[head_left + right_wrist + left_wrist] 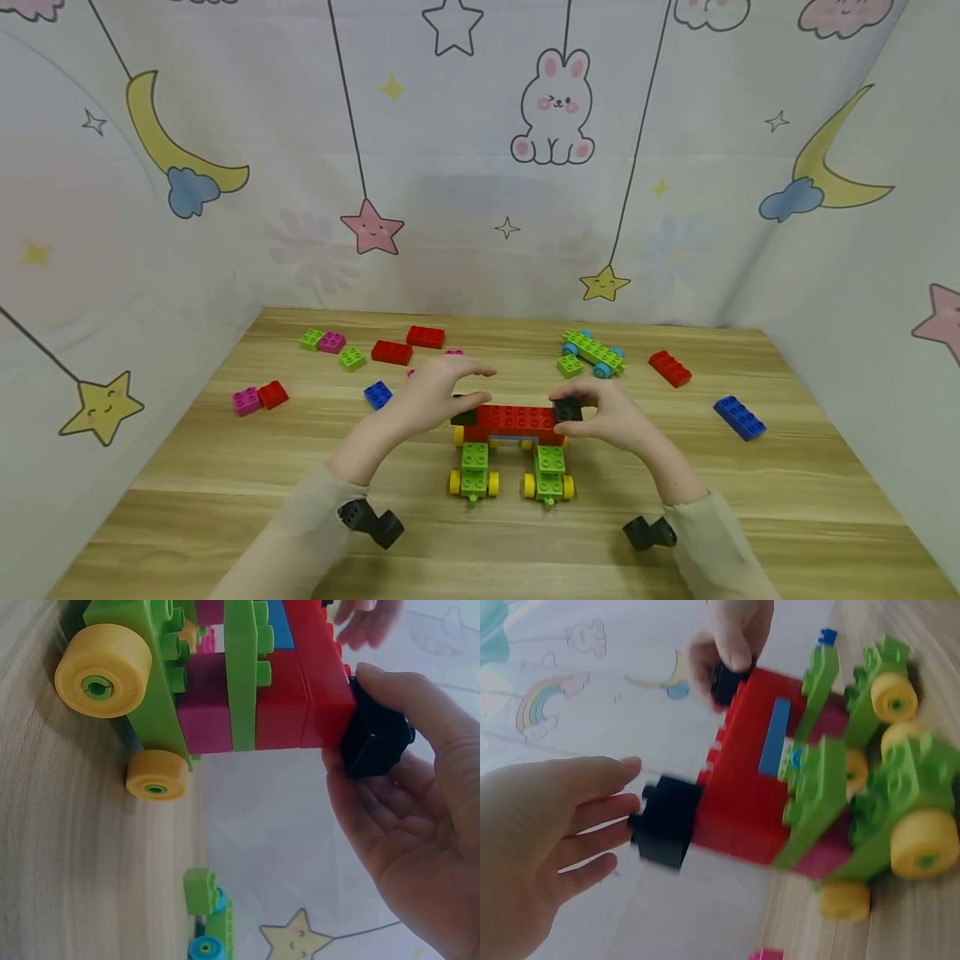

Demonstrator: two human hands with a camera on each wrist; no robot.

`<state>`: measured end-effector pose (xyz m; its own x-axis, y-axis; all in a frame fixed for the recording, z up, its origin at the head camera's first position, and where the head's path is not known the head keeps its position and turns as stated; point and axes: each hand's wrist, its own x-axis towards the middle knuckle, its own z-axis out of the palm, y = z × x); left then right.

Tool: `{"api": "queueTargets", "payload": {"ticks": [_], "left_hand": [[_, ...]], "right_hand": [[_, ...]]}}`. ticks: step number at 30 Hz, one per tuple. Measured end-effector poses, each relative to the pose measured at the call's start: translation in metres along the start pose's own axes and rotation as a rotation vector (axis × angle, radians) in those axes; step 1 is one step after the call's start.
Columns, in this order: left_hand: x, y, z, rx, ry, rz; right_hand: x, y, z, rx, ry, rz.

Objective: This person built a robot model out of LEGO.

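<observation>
A toy-brick build stands in the middle of the table, with red bricks across the top of two green wheeled bases with yellow wheels. A black brick sits on the left end of the red top. My left hand is beside that brick, its fingers spread and a small gap showing in the left wrist view. On the opposite end, my right hand pinches a second black brick between thumb and fingers, right against the red top. Magenta bricks show lower in the build.
Loose red bricks, magenta and green bricks and a blue brick lie behind and left. A green car base with blue wheels stands at the back right, near a red brick and a blue brick. Patterned cloth surrounds the table.
</observation>
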<state>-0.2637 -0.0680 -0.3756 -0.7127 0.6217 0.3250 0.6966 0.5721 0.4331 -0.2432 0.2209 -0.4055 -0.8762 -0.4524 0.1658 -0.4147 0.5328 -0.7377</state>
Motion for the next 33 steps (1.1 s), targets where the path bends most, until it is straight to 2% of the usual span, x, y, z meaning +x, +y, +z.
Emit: {"api": "queueTargets", "payload": {"ticks": [3, 6, 10, 12, 18, 25, 33], "left_hand": [[-0.009, -0.016, -0.008, 0.04, 0.108, -0.02], [-0.02, -0.035, -0.016, 0.069, 0.189, -0.057], [-0.035, -0.061, -0.027, 0.098, 0.236, -0.132], [-0.043, -0.074, -0.032, 0.093, 0.237, -0.185], [-0.062, -0.111, -0.045, 0.078, 0.184, -0.31], [-0.075, -0.142, -0.047, 0.117, 0.158, -0.368], [-0.077, -0.169, -0.042, 0.096, 0.158, -0.397]], "right_hand": [[0.0, -0.002, 0.001, -0.001, 0.001, 0.002], [0.0, -0.004, 0.002, 0.005, 0.002, 0.0], [-0.001, -0.004, 0.003, 0.014, 0.003, -0.003], [-0.002, -0.003, 0.002, 0.017, 0.002, 0.0], [-0.004, -0.002, 0.001, 0.023, 0.003, 0.006], [-0.003, -0.001, 0.001, 0.027, -0.001, 0.0], [-0.001, 0.001, 0.002, 0.039, 0.0, 0.004]]}}
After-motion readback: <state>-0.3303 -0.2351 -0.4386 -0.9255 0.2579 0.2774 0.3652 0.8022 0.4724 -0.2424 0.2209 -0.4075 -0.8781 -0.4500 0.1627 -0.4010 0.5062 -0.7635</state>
